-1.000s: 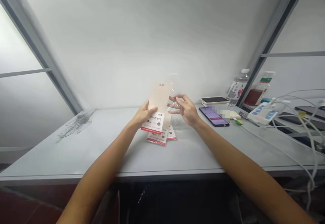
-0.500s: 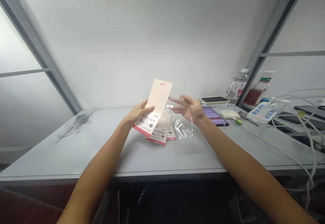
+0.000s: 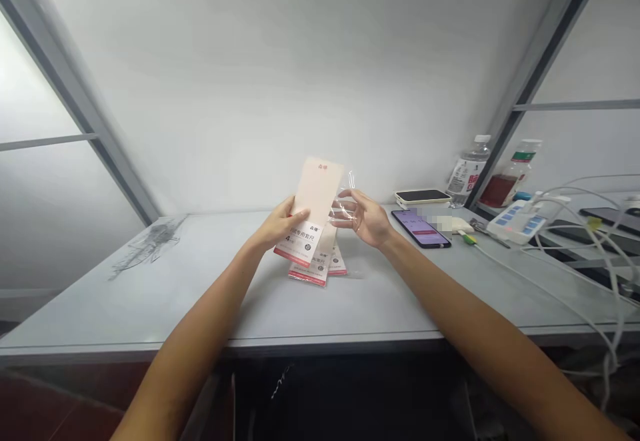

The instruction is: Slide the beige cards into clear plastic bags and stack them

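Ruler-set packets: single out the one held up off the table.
It's the ruler-set packet gripped in the left hand, tilted up above the table. The other packets lie on the tabletop, with no hand holding them.

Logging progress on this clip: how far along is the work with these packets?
Roughly partway, by the look of it. Done: nothing clearly finished; two packets lie overlapping on the table. In hand: the left hand holds a third packet, and the right hand pinches a clear bag. Left: that packet appears still outside the bag.
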`<action>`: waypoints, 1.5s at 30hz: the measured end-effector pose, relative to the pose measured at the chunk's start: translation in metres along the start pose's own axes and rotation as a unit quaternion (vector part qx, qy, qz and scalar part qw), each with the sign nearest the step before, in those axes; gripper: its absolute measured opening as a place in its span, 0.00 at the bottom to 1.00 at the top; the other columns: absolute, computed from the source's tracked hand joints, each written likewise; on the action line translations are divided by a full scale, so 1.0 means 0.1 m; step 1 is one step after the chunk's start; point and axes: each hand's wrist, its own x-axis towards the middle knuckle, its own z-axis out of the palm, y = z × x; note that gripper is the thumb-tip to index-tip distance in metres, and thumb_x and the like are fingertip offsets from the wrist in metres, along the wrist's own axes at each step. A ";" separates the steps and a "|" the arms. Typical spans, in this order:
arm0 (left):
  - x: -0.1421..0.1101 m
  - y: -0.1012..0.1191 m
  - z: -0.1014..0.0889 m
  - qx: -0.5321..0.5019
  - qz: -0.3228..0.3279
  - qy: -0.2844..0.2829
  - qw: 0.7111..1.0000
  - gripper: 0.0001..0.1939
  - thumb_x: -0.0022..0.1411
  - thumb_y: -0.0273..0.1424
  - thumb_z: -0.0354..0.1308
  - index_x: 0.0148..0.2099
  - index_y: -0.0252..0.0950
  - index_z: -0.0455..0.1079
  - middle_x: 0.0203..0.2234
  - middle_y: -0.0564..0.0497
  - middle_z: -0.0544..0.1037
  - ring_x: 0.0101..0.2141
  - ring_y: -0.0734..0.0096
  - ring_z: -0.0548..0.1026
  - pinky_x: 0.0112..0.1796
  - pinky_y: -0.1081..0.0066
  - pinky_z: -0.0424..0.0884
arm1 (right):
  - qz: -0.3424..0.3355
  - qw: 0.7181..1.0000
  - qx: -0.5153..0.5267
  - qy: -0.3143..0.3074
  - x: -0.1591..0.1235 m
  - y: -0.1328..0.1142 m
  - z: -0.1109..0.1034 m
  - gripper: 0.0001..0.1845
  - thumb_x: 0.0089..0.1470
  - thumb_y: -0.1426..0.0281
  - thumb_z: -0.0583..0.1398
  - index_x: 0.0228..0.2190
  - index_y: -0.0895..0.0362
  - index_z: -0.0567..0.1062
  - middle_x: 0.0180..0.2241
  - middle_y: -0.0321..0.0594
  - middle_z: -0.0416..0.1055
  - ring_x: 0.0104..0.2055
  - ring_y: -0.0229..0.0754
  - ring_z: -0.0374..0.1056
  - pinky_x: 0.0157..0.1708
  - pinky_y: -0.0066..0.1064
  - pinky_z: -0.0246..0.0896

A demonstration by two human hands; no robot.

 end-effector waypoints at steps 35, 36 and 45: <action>-0.02 0.03 0.17 0.110 -0.010 0.122 0.986 0.27 0.52 0.43 0.59 0.51 0.37 0.60 0.36 0.46 0.76 0.33 0.64 0.76 0.31 0.68 0.72 | -0.065 0.983 -0.139 0.101 -0.03 0.08 0.13 0.24 0.38 0.63 0.67 0.36 0.55 0.65 0.23 0.35 0.73 0.26 0.41 0.71 0.29 0.35 0.69; -0.02 0.03 0.16 0.116 -0.008 0.127 0.985 0.26 0.52 0.43 0.59 0.50 0.37 0.60 0.36 0.46 0.76 0.33 0.64 0.76 0.32 0.67 0.72 | -0.071 0.982 -0.139 0.104 -0.03 0.08 0.13 0.24 0.38 0.63 0.67 0.36 0.55 0.65 0.23 0.35 0.73 0.26 0.41 0.72 0.29 0.34 0.69; 0.01 0.07 0.07 0.139 -0.025 0.151 0.978 0.23 0.50 0.41 0.60 0.46 0.36 0.63 0.35 0.46 0.77 0.33 0.63 0.75 0.31 0.68 0.71 | -0.114 0.978 -0.118 0.130 -0.02 0.02 0.04 0.26 0.38 0.62 0.67 0.39 0.55 0.66 0.30 0.40 0.76 0.32 0.44 0.74 0.31 0.33 0.68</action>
